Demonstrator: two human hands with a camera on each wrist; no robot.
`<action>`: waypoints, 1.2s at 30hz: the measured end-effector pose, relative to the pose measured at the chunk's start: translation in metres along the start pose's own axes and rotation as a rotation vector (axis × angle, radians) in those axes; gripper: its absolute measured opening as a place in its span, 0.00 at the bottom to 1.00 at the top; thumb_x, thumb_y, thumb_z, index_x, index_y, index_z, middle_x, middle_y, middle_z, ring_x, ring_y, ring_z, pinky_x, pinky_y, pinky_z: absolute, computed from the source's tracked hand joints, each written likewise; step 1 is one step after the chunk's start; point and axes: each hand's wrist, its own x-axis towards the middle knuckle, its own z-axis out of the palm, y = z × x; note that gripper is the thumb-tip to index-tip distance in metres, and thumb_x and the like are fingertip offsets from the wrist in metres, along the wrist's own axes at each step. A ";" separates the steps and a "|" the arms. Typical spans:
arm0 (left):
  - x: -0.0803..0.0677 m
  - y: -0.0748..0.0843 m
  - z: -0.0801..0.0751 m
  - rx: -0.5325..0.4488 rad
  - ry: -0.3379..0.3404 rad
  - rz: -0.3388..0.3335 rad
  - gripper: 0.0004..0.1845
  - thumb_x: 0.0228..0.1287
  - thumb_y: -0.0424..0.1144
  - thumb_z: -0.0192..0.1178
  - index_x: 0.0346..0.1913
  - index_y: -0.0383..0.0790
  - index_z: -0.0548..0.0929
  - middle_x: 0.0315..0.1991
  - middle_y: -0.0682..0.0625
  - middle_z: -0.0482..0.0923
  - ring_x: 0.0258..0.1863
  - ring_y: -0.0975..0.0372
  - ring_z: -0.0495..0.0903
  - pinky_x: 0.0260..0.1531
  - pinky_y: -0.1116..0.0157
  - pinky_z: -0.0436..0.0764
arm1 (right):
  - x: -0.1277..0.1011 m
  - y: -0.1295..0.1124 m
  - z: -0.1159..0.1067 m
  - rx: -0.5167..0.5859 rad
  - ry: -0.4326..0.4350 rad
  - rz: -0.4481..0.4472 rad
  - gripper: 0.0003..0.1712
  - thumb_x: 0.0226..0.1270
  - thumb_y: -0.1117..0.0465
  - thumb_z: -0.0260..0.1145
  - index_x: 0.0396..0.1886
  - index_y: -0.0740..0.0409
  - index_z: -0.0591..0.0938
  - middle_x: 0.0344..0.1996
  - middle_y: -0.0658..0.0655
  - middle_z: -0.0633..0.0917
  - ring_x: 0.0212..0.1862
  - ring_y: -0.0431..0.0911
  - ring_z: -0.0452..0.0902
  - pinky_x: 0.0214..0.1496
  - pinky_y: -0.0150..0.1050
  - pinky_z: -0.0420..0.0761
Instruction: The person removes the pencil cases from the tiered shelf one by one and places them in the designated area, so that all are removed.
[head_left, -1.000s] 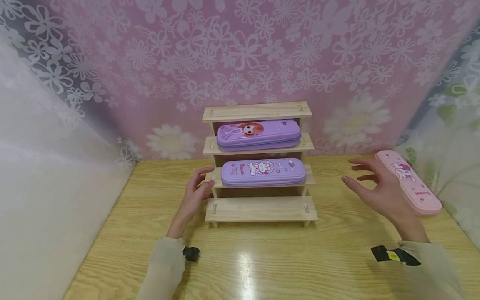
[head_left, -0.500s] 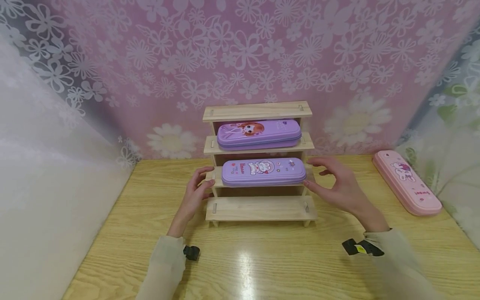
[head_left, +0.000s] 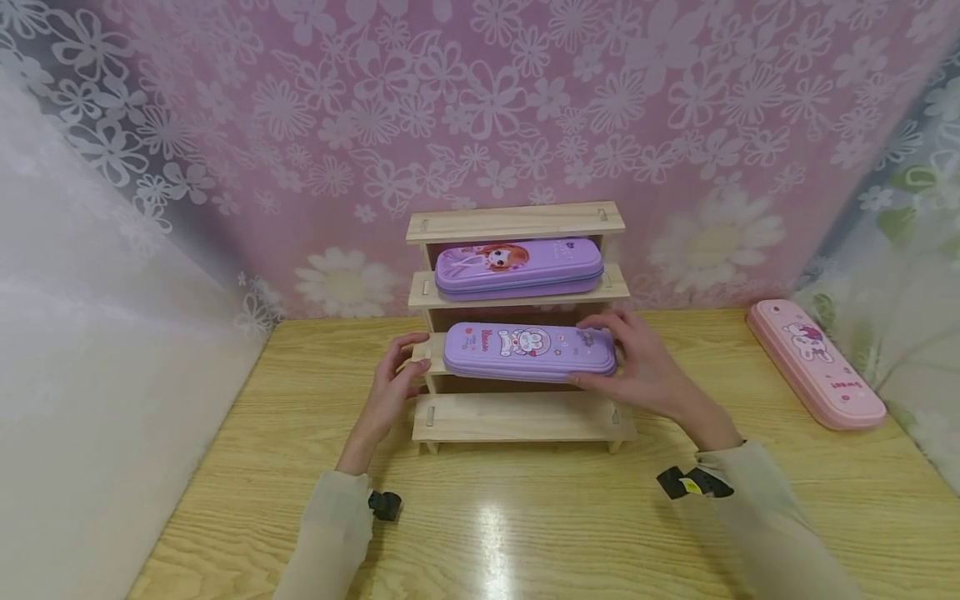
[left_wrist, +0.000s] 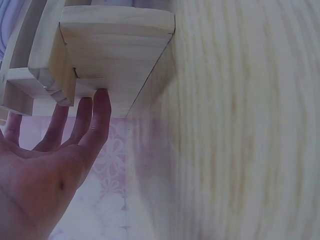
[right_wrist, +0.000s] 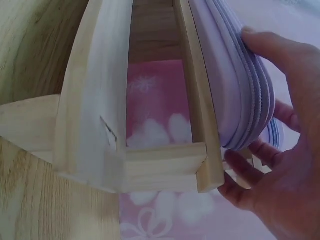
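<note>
The right hand [head_left: 637,367] pinches one end of the lilac case [head_left: 510,354], thumb at its near edge and fingers at its far edge. From that grip the case stretches across a shelf of the rack [head_left: 517,418] towards the left hand [head_left: 390,372], its other end just beside the left fingertips. The left hand grips the rack's end. The purple case [head_left: 540,265] sits one shelf up, beyond both hands; the pink case [head_left: 817,367] lies on the worktop [head_left: 540,500], well to the right hand's right.
</note>
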 end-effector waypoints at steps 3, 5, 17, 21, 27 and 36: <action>0.001 -0.001 -0.002 0.002 0.000 0.007 0.21 0.68 0.35 0.52 0.63 0.42 0.68 0.57 0.41 0.70 0.45 0.59 0.77 0.45 0.46 0.80 | 0.004 -0.005 0.000 -0.018 -0.056 0.033 0.44 0.34 0.48 0.83 0.56 0.52 0.74 0.44 0.56 0.70 0.45 0.43 0.64 0.43 0.35 0.69; 0.001 -0.001 -0.003 0.003 -0.001 0.013 0.21 0.68 0.36 0.52 0.63 0.42 0.68 0.57 0.41 0.71 0.45 0.59 0.77 0.44 0.46 0.81 | 0.007 -0.010 -0.001 -0.047 -0.120 0.062 0.48 0.34 0.45 0.82 0.60 0.49 0.72 0.45 0.57 0.68 0.45 0.45 0.64 0.43 0.37 0.67; 0.001 0.000 0.000 0.004 0.009 0.019 0.22 0.68 0.34 0.52 0.64 0.39 0.67 0.55 0.41 0.71 0.45 0.58 0.75 0.43 0.47 0.81 | 0.015 -0.016 0.002 -0.176 -0.282 0.085 0.47 0.31 0.43 0.80 0.55 0.52 0.73 0.46 0.53 0.73 0.46 0.49 0.64 0.45 0.39 0.66; 0.000 0.000 0.001 0.002 0.009 0.021 0.21 0.68 0.33 0.52 0.64 0.39 0.67 0.54 0.41 0.71 0.44 0.59 0.75 0.42 0.47 0.82 | 0.008 -0.016 0.001 -0.168 -0.269 0.074 0.48 0.30 0.44 0.81 0.55 0.53 0.72 0.47 0.52 0.73 0.49 0.48 0.63 0.47 0.41 0.67; 0.001 -0.002 0.001 0.000 -0.002 0.021 0.21 0.68 0.34 0.52 0.63 0.41 0.68 0.54 0.41 0.71 0.43 0.62 0.77 0.42 0.46 0.81 | -0.011 -0.010 -0.007 -0.147 -0.209 0.061 0.49 0.28 0.45 0.82 0.56 0.51 0.72 0.48 0.51 0.73 0.50 0.47 0.63 0.47 0.42 0.67; 0.002 -0.005 -0.001 -0.004 -0.007 0.037 0.22 0.69 0.35 0.51 0.64 0.39 0.67 0.55 0.41 0.71 0.44 0.62 0.77 0.41 0.47 0.82 | -0.041 0.004 -0.023 -0.113 -0.066 0.068 0.50 0.23 0.52 0.85 0.55 0.53 0.74 0.48 0.52 0.73 0.50 0.44 0.64 0.47 0.38 0.64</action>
